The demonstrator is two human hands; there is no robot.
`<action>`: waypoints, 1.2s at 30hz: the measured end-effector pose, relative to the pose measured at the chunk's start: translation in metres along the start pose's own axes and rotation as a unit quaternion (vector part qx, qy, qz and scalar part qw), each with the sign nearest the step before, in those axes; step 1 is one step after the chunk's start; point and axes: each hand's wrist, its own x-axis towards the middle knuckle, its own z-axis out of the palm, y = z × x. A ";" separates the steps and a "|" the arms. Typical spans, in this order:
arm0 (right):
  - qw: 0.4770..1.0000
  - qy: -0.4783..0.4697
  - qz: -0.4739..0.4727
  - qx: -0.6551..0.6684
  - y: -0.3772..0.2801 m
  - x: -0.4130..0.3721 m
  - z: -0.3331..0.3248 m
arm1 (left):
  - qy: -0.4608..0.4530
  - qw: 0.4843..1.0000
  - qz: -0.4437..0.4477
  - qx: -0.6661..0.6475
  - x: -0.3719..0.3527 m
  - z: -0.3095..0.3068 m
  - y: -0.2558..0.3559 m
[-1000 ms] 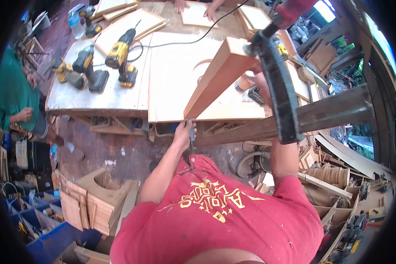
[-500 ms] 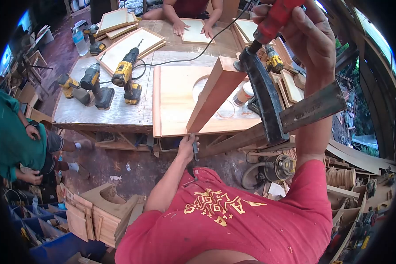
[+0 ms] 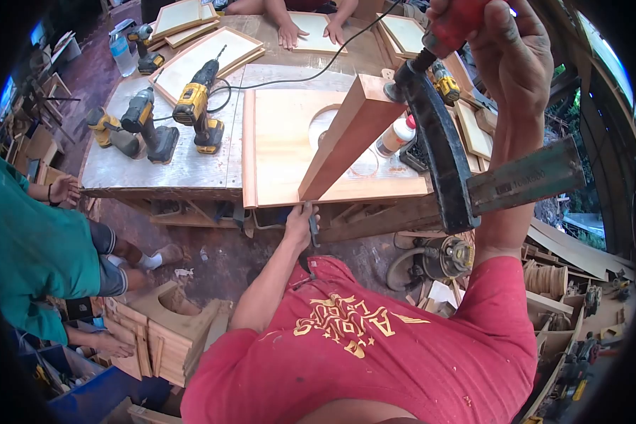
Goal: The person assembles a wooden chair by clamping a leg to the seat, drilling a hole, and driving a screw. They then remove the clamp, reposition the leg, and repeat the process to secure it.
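Note:
A large bar clamp (image 3: 442,159) spans a thick wooden board (image 3: 353,134), its screw pad against the board's far end. My right hand (image 3: 512,60) is raised at the upper right, fingers wrapped round the clamp's red handle (image 3: 459,27). Low in the middle, my left hand (image 3: 300,227) is closed on the clamp's jaw at the board's near end; its fingertips are partly hidden. The clamp's steel bar (image 3: 530,180) slants in front of my right forearm. Under the board lies a pale wooden panel (image 3: 279,141) with a round cut-out.
Several yellow-and-black cordless drills (image 3: 194,106) stand on the worktable (image 3: 212,169), with a cable (image 3: 297,95) across it. A glue bottle (image 3: 396,136) stands near the clamp. Across the table, a person's hands (image 3: 290,34) rest on a framed panel. Another person in green (image 3: 46,240) is at left.
The person in green has come closer and spread their hands apart. My view has shifted slightly, and the clamp's bar end appears further right. Both my hands keep their hold.

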 end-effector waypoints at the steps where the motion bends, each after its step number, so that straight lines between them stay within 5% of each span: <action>1: 1.000 0.002 -0.011 -0.020 -0.005 -0.002 0.006 | -0.005 1.000 0.007 -0.003 0.001 0.000 0.001; 11: 0.996 -0.071 -0.052 0.000 0.000 0.022 0.013 | 0.007 1.000 -0.006 -0.005 -0.003 0.004 0.005; 15: 0.931 -0.262 -0.005 0.255 0.024 0.073 -0.009 | 0.000 1.000 0.000 -0.011 -0.001 0.004 0.004; 36: 0.979 -0.131 0.019 0.157 0.013 0.062 -0.019 | 0.001 0.999 0.019 -0.036 0.000 0.004 -0.004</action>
